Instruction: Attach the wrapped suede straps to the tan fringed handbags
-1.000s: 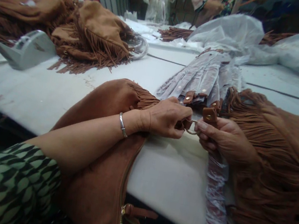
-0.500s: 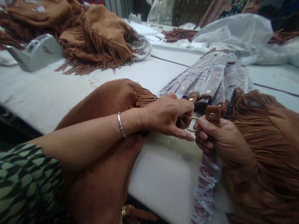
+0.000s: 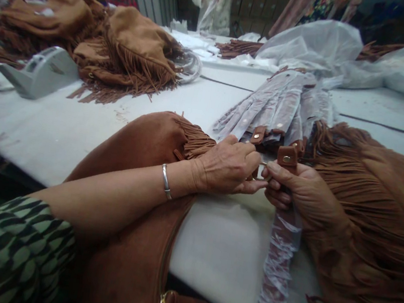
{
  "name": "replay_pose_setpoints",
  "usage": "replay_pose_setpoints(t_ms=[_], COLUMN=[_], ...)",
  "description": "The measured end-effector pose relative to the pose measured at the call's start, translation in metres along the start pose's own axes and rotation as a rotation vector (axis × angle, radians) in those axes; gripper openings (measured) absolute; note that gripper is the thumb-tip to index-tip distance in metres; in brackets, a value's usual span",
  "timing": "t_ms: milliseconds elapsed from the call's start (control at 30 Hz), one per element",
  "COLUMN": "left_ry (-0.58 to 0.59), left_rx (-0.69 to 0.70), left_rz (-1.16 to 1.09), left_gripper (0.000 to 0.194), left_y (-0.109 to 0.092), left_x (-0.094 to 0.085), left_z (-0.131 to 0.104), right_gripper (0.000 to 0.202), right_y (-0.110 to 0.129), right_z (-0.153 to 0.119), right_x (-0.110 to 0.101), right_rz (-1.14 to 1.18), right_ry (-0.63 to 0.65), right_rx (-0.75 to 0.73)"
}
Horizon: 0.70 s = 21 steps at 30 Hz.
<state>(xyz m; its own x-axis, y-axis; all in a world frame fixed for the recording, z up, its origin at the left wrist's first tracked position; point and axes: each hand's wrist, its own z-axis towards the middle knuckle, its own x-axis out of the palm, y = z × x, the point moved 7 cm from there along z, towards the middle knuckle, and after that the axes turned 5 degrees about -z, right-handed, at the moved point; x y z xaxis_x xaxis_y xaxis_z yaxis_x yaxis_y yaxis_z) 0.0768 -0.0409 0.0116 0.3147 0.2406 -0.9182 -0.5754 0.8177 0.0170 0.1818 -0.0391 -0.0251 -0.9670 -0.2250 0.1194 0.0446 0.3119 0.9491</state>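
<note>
A brown suede fringed bag (image 3: 139, 162) lies across the table's near edge under my left forearm. My left hand (image 3: 228, 168) pinches the bag's metal ring (image 3: 262, 166) and tab at its top corner. My right hand (image 3: 302, 192) grips a brown strap (image 3: 287, 157) with a brass snap stud, its end raised at the ring. The rest of the strap, wrapped in clear plastic (image 3: 278, 264), hangs down off the table edge. Both hands meet at the ring, which fingers mostly hide.
More plastic-wrapped straps (image 3: 277, 107) fan out behind my hands. Another fringed bag (image 3: 373, 223) lies at the right, several more (image 3: 125, 54) at the far left. A grey tape dispenser (image 3: 37, 73) sits left. Plastic bags (image 3: 317, 42) lie at the back, where other people stand.
My left fingers have closed further over the ring, which was plainly visible before. The strap end in my right hand has stayed at the ring, and its wrapped length now hangs straighter.
</note>
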Motion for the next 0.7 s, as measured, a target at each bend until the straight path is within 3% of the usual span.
replay_pose_setpoints(t_ms=[133,300,500,700], left_ry=[0.002,-0.003,0.043,0.065], left_rx=[-0.026,-0.066,-0.129,-0.131], left_rz=[0.003,-0.014,-0.058,-0.044], left_gripper=[0.035,0.035,0.028,0.026], left_y=[0.000,0.002,0.011,0.011], left_x=[0.004,0.006,0.007,0.009], left_z=[0.001,0.003,0.005,0.007], right_gripper=[0.042,0.062,0.039,0.045], right_y=[0.006,0.015,0.024,0.032], right_z=[-0.002,-0.006,-0.014,-0.020], right_x=[-0.005,-0.012,-0.022,-0.027], right_rz=[-0.082,-0.174,-0.393,-0.513], right_ry=[-0.012,-0.003,-0.008,-0.098], right_rx=[-0.026,-0.043,-0.062,-0.111])
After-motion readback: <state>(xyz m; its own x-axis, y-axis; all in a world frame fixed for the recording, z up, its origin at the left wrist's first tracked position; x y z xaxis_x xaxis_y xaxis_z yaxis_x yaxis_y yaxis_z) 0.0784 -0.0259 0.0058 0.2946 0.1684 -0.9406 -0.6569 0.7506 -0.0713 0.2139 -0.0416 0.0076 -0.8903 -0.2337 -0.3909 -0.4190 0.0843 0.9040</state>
